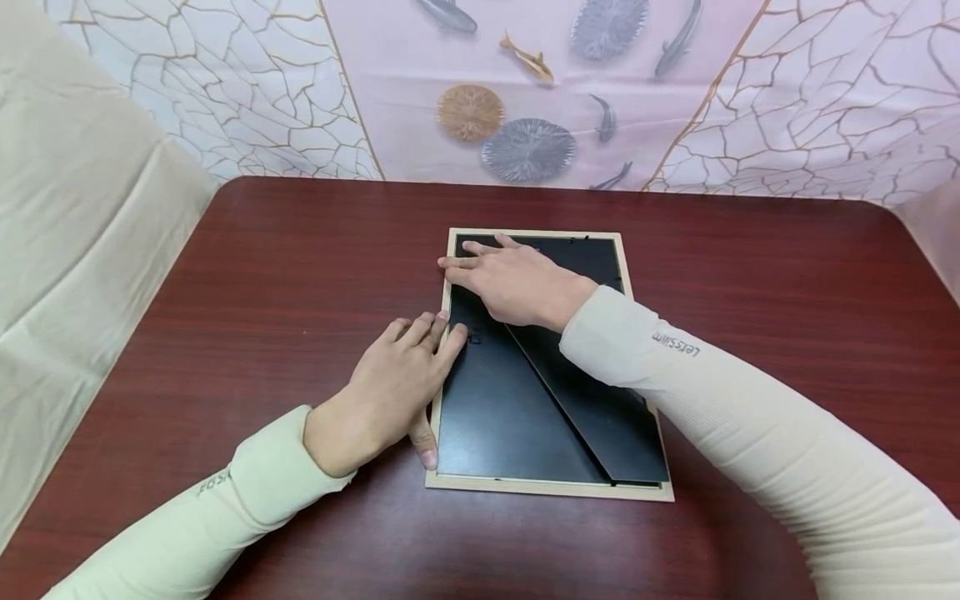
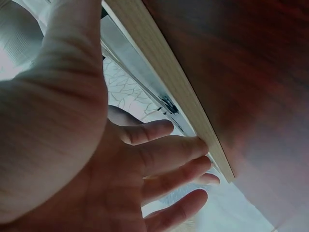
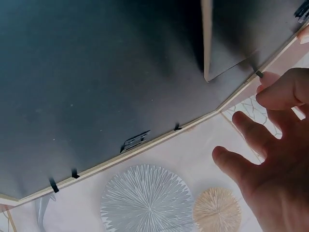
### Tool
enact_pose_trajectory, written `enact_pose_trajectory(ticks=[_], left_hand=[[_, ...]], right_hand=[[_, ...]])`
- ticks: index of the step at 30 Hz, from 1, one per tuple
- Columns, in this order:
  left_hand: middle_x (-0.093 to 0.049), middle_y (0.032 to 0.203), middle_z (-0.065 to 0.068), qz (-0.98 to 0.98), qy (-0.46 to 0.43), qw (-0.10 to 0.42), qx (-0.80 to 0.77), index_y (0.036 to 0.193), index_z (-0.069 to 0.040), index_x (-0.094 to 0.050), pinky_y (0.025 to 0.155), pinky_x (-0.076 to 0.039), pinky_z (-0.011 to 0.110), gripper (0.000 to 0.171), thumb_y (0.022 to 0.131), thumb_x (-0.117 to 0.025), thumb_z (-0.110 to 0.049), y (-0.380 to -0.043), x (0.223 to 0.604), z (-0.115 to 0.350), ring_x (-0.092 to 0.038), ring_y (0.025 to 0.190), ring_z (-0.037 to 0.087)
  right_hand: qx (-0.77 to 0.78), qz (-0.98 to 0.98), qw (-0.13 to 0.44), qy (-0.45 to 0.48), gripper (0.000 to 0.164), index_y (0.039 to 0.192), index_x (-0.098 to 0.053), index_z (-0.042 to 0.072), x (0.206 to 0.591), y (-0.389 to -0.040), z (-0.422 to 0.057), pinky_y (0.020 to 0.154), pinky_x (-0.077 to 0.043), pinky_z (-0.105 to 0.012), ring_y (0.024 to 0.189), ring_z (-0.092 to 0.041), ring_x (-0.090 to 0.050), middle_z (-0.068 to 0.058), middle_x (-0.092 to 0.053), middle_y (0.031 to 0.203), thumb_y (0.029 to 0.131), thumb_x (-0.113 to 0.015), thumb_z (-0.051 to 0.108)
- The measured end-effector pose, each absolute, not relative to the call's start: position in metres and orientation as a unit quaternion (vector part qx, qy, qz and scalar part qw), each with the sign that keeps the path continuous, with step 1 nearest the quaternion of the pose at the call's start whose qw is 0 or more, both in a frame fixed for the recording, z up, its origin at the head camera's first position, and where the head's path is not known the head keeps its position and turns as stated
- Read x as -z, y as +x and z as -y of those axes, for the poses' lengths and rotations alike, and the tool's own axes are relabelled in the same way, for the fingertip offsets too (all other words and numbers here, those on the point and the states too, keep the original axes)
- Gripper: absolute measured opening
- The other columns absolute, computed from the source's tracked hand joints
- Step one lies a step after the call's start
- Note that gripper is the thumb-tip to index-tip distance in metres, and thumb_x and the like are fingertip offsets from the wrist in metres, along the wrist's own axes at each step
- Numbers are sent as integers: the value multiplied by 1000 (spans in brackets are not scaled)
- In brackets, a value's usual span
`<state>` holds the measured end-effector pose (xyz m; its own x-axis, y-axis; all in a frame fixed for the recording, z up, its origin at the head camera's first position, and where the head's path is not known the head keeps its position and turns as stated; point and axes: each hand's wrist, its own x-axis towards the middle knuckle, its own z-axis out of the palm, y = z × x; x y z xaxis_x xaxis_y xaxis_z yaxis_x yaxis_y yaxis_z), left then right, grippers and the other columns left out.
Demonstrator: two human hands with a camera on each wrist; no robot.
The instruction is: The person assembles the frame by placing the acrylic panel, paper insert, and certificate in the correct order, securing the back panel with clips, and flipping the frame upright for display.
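Observation:
A picture frame with a pale wood border (image 1: pixel 551 489) lies face down, its black backing board (image 1: pixel 495 417) showing. A black easel leg (image 1: pixel 600 408) runs diagonally across the board. My left hand (image 1: pixel 386 383) rests along the frame's left side, fingers extended at the border and thumb near the lower left corner. Over the upper left part lies my right hand (image 1: pixel 517 283), its fingers reaching to the left border. In the right wrist view, a fingertip touches a small black tab (image 3: pixel 259 74) at the edge. Part of the board is hidden beneath the right hand and forearm.
The frame lies on a dark red wooden table (image 1: pixel 300 275). More black tabs (image 3: pixel 54 185) and a hanger (image 3: pixel 135 140) sit along the frame's inner edge. Behind the table hangs a patterned cloth (image 1: pixel 412 92); a cream cloth (image 1: pixel 67 208) drapes at the left.

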<state>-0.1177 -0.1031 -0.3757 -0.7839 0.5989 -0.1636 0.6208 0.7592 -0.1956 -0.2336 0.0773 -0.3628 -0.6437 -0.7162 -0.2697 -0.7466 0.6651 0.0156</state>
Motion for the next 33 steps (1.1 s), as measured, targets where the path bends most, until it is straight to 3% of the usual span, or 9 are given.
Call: enact_pose_trajectory(ticks=[11, 19, 33], left_hand=[[-49, 158, 26, -936, 329, 28, 123, 150, 2, -40, 114, -44, 45, 154, 32, -86, -86, -117, 377, 103, -49, 145, 35], [-44, 161, 26, -937, 321, 50, 127, 150, 5, -40, 118, -41, 45, 155, 35, -84, -88, -118, 376, 102, -45, 150, 36], [-51, 157, 24, -934, 331, 5, 131, 140, 4, -46, 112, -46, 41, 147, 31, -84, -87, -116, 378, 103, -51, 143, 32]], right_hand=[[-46, -908, 145, -391, 65, 164, -38, 20, 361, -231, -84, 129, -16, -62, 163, -28, -19, 5, -28, 173, 103, -44, -4], [-29, -909, 142, -390, 69, 163, -38, 22, 364, -230, -89, 127, -19, -65, 163, -28, -21, 7, -28, 173, 100, -46, -6], [-22, -907, 161, -389, 70, 165, -35, 22, 366, -233, -97, 125, -21, -68, 164, -28, -15, 7, -24, 175, 101, -43, -5]])
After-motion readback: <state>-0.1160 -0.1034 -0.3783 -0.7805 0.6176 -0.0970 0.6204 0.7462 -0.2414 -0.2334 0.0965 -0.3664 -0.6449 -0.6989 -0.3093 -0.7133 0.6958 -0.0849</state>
